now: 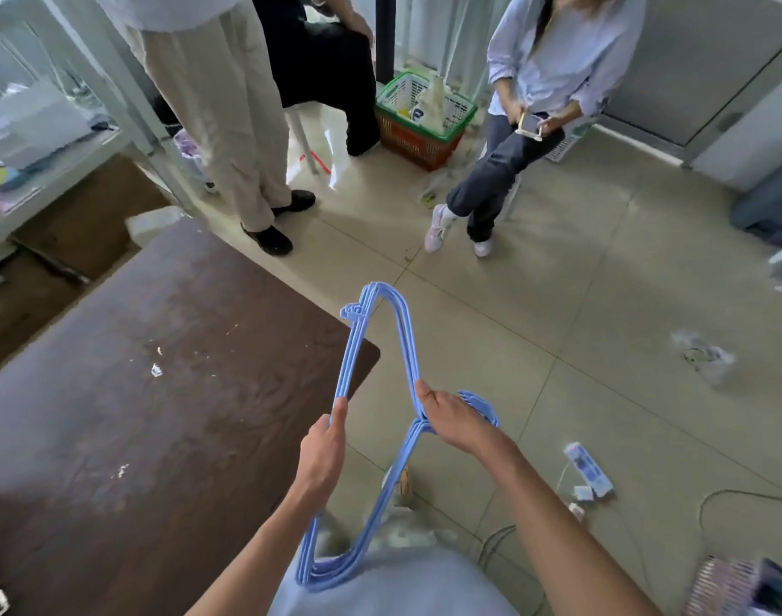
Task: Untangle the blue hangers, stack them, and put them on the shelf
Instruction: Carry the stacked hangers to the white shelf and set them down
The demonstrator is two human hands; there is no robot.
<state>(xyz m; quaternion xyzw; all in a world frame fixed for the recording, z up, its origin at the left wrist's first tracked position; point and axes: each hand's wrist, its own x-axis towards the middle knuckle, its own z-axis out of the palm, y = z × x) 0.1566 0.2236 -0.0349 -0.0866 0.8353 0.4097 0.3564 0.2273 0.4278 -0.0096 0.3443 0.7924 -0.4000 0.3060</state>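
I had the blue hangers (pixel 382 349) bunched in both hands, out in front of my body, held in the air past the corner of the brown table (pixel 158 371), over the tiled floor (pixel 558 304). My left hand (pixel 324 446) was pinched narrow on the left-side bar of the bunch, fingertips up on it. My right hand (pixel 453 420) was wrapped tight round the neck, where the hooks stuck out just behind my knuckles.

Handling, my guess: thin plastic, very light, a bit springy, stiff enough to keep shape. Probably smooth, so the bars could slide against each other and fan out if I loosened my grip. The notched shoulder ends looked like the snag points. The best hold seemed to be at the neck under the hooks, with the other hand steadying the long bar, as I had it.

Look: pale blue, several nested almost flush, far ends lined up, near ends down against my shirt. Exact count I couldn't tell. They looked mostly aligned already.

The white shelf unit (pixel 60 140) stood at far left beyond the table, well apart from the hangers. Two other people were across the floor.
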